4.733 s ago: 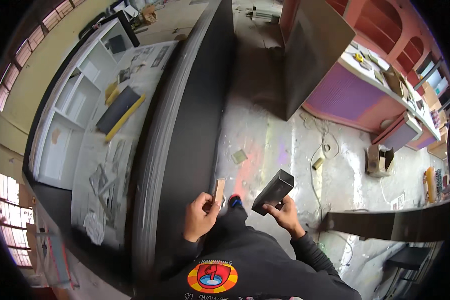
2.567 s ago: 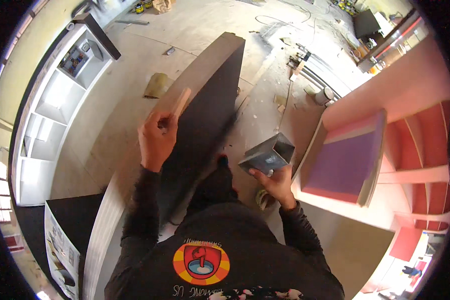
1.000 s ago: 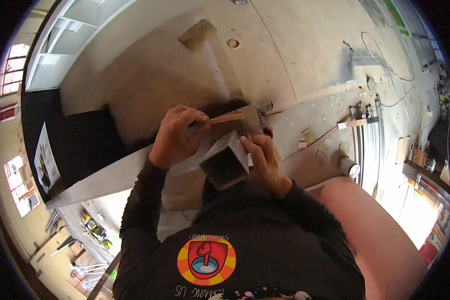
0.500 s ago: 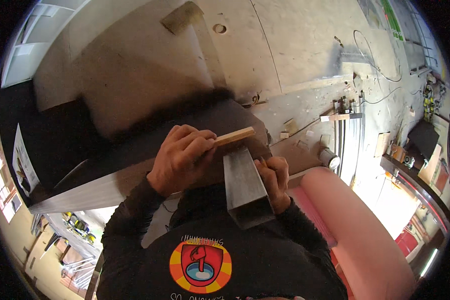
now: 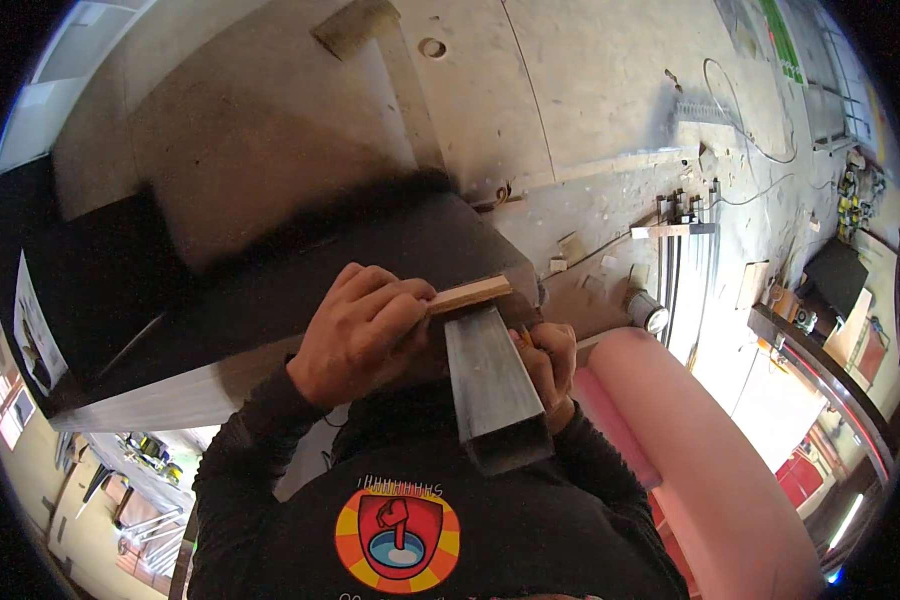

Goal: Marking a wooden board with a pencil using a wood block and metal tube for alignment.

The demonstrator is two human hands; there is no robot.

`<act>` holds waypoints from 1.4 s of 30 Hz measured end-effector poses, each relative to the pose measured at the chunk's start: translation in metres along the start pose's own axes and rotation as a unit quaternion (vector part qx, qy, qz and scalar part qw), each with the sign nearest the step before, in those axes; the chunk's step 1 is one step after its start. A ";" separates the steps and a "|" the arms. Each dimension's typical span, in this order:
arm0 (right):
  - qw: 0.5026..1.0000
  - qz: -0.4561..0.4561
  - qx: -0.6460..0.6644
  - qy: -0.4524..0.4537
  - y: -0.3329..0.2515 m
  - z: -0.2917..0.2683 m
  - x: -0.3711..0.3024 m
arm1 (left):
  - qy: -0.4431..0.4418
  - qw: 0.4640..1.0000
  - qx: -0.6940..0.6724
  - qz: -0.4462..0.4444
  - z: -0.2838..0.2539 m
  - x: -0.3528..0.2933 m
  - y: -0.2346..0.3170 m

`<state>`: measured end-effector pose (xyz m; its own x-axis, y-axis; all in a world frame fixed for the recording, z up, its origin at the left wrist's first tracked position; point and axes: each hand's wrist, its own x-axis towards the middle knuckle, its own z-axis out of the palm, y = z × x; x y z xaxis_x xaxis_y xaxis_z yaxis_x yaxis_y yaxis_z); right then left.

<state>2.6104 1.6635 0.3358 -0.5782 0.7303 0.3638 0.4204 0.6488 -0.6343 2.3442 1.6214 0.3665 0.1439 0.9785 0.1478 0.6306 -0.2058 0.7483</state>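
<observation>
My left hand (image 5: 355, 330) is closed on the near end of a short pale wooden strip (image 5: 475, 293), which points right across the far end of a grey rectangular metal tube (image 5: 492, 368). The tube's open end faces my chest. Against the tube's right side, my right hand (image 5: 550, 362) is closed, with a thin yellow pencil (image 5: 526, 337) showing between its fingers. Whether its hidden fingers also grip the tube cannot be seen. Behind the strip lies a dark tabletop (image 5: 370, 245).
A large pink rounded form (image 5: 700, 450) stands close on my right. Beyond it are a round can (image 5: 650, 314) and long metal bars (image 5: 675, 270) on the floor. Small offcuts (image 5: 570, 247) lie past the table's corner, and a cable (image 5: 740, 120) curls farther off.
The wooden strip has come down from above the tube to its far end, and now lies more squarely across it. The view has shifted slightly. Both hands keep their grips.
</observation>
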 end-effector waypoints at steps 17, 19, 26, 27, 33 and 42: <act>1.000 -0.007 -0.009 0.019 -0.001 0.004 0.008 | 0.002 1.000 0.005 -0.010 0.002 -0.004 0.000; 1.000 -0.006 -0.021 0.014 -0.001 0.005 0.010 | 0.002 1.000 0.009 -0.009 0.001 -0.004 0.000; 1.000 -0.010 -0.021 0.008 -0.002 0.006 0.013 | 0.011 1.000 0.013 -0.006 0.002 -0.007 0.001; 1.000 -0.010 -0.026 0.007 -0.001 0.007 0.011 | 0.008 1.000 0.013 -0.004 0.002 -0.006 0.001; 1.000 0.024 -0.008 -0.005 -0.006 0.005 0.018 | 0.004 0.999 0.038 -0.005 0.000 -0.006 0.000; 0.997 0.024 0.013 0.079 0.001 0.027 0.004 | 0.033 0.997 0.069 0.002 -0.003 0.001 -0.005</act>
<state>2.5899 1.6617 0.3183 -0.4401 0.7864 0.4334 0.4260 0.6077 -0.6702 2.3390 1.6238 0.3656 0.0981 0.9756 0.1962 0.7303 -0.2045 0.6517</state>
